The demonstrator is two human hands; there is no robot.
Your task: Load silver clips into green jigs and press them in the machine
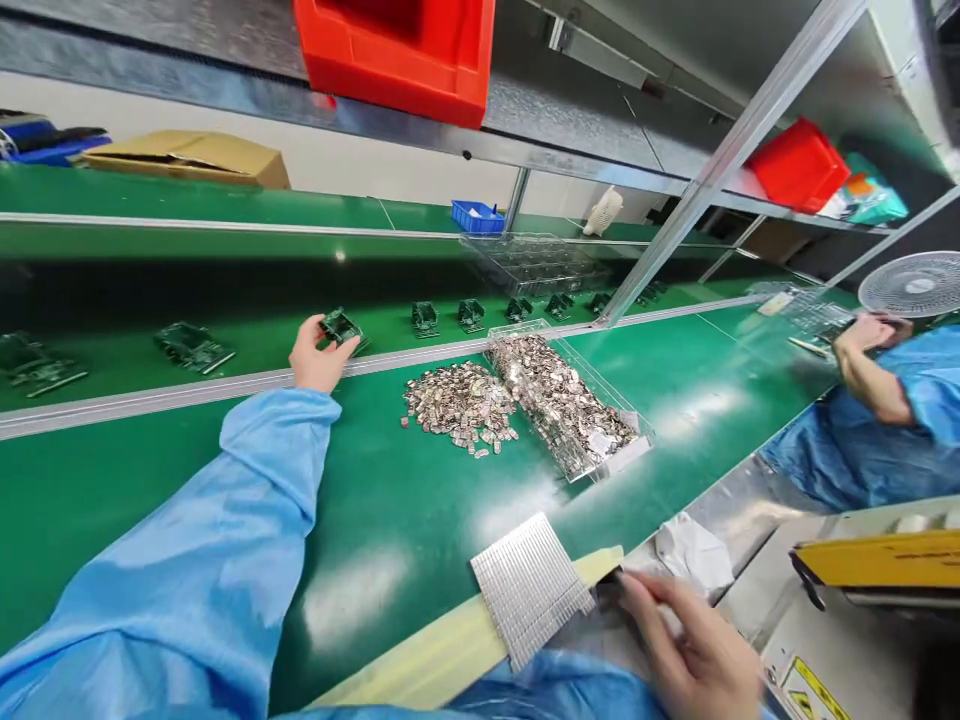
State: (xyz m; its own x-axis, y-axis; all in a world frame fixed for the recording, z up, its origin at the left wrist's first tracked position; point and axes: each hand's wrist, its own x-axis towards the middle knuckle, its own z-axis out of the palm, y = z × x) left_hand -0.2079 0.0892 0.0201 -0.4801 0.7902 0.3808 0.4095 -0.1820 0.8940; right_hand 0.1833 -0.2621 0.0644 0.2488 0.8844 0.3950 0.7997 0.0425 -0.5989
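My left hand (319,357) pinches a small green circuit board assembly (342,327) at the rail along the belt's far side. My right hand (694,640), slightly blurred, is closed near the front edge, with a small dark thing (611,578) at its fingertips that I cannot make out. Beside it, a silver sheet of narrow metal rows (529,585) lies over a pale yellow strip (420,655). Between the hands and beyond them, a loose pile of small metal parts (461,400) rests on the green surface, touching a clear plastic tray (630,462) filled with similar pieces.
Several more circuit board assemblies (191,347) stand in a row behind the metal rail (150,400). Overhead is a shelf with a red bin (397,75). A slanted metal post (675,235) rises at right. A co-worker's hands (874,345) and a fan (915,285) are at far right.
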